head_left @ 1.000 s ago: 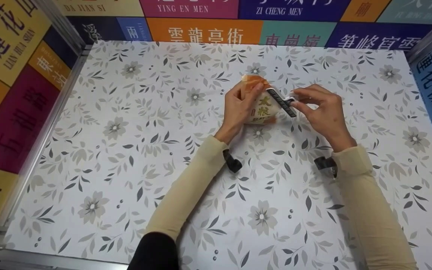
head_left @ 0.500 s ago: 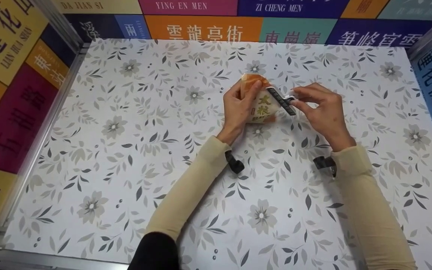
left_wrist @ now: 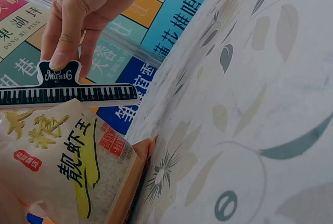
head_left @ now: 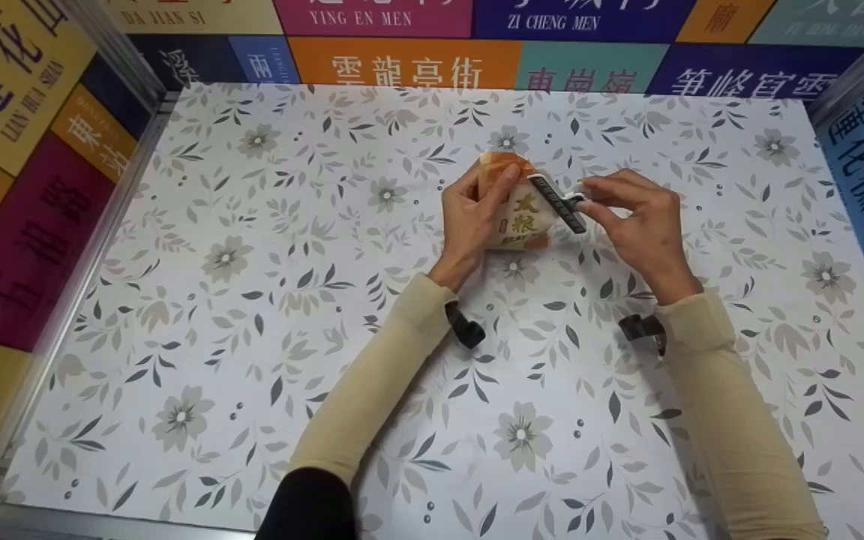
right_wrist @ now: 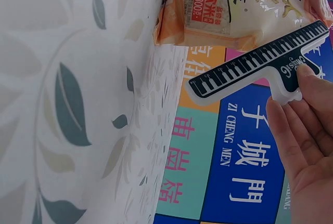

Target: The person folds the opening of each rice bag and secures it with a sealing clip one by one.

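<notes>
Left hand (head_left: 473, 214) grips the small orange-and-clear plastic rice bag (head_left: 520, 217), steadying it upright on the desk (head_left: 252, 300).
Right hand (head_left: 638, 221) fingers pinch the black piano-key sealing clip (head_left: 558, 202) at the bag's 3 o'clock edge.

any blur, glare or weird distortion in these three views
Head view: even light, soft shadows under the forearms, sharp throughout, walls bow slightly at the edges. Left wrist view: rice bag and clip sharp, near tablecloth soft and tilted. Right wrist view: the same, no strong glare.

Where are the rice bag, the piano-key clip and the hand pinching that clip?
rice bag (left_wrist: 67, 161): left wrist view, on its printed front.
piano-key clip (right_wrist: 250, 65): right wrist view, on the keyboard-patterned bar.
right hand (head_left: 642, 217): head view, on the back of the hand; it pinches the clip's handle.
</notes>
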Available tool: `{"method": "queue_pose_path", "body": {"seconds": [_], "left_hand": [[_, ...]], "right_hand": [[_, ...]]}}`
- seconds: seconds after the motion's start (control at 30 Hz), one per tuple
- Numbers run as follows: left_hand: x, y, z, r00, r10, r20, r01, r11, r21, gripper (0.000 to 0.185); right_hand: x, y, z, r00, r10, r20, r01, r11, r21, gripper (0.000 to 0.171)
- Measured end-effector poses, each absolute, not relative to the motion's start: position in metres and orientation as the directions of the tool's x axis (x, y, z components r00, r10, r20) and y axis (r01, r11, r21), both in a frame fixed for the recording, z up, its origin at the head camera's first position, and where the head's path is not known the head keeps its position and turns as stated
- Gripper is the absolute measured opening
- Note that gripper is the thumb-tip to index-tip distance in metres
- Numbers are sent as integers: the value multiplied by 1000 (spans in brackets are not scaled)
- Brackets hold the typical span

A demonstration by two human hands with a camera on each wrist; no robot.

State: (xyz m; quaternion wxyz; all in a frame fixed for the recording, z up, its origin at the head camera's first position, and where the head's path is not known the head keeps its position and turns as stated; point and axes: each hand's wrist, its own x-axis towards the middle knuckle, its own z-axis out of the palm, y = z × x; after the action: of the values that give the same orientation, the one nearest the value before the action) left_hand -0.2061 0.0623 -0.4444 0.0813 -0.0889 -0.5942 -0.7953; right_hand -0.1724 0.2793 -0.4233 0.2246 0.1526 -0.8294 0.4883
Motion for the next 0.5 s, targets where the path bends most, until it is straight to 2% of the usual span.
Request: {"method": "queue_pose_path", "body": {"seconds": [0.5], "left_hand": [[-207, 60, -443, -976, -29, 216, 215, -272, 938, 17]], "right_hand": [[-173, 272, -415, -855, -13, 519, -458, 488, -742, 29]]}}
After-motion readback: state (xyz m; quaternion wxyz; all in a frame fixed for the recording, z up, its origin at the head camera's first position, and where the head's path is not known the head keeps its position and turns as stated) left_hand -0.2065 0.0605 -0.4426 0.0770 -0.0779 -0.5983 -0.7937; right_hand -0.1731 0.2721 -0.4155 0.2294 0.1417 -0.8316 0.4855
